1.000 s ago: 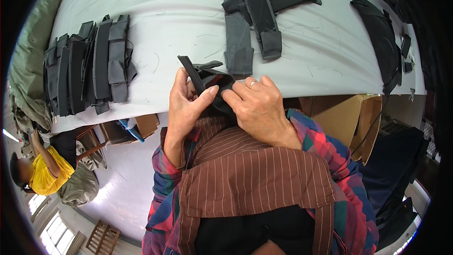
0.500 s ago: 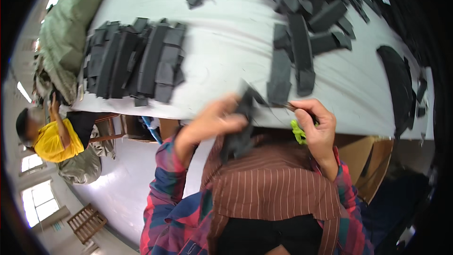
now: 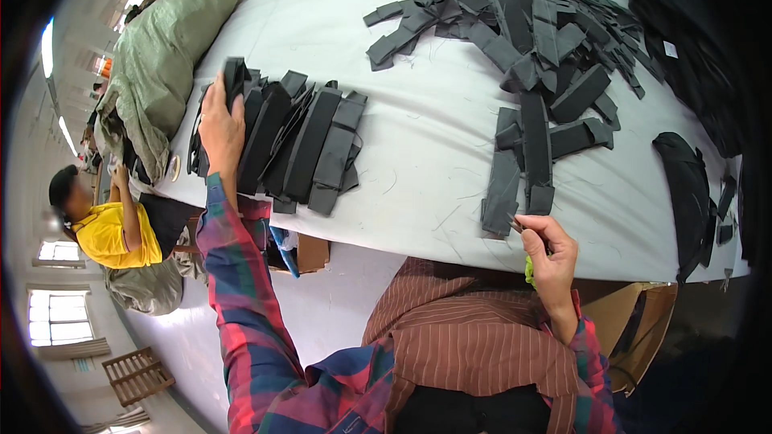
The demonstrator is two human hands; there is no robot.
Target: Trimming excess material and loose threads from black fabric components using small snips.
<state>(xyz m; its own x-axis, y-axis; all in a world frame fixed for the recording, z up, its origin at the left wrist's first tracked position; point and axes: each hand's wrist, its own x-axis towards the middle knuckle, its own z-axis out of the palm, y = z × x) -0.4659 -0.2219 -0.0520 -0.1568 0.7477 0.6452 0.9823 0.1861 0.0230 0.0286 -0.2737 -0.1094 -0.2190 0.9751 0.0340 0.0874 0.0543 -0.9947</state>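
Our left hand [image 3: 219, 124] pinches 1 soft, light black strap piece [image 3: 235, 79] by its end on the row of pieces [image 3: 297, 145] at the table [image 3: 418, 161] edge, while our right hand [image 3: 551, 253] grips a small green tool [image 3: 530, 271].

A broad bare strip of white tabletop [image 3: 426, 120] runs from the near edge toward the far edge, between the row of stacked black strips [image 3: 297, 141] at the near left and the loose heap of strips [image 3: 523, 24] at the far right. A green sack [image 3: 161, 56] blocks the left edge. Dark bags [image 3: 691, 169] crowd the right edge.
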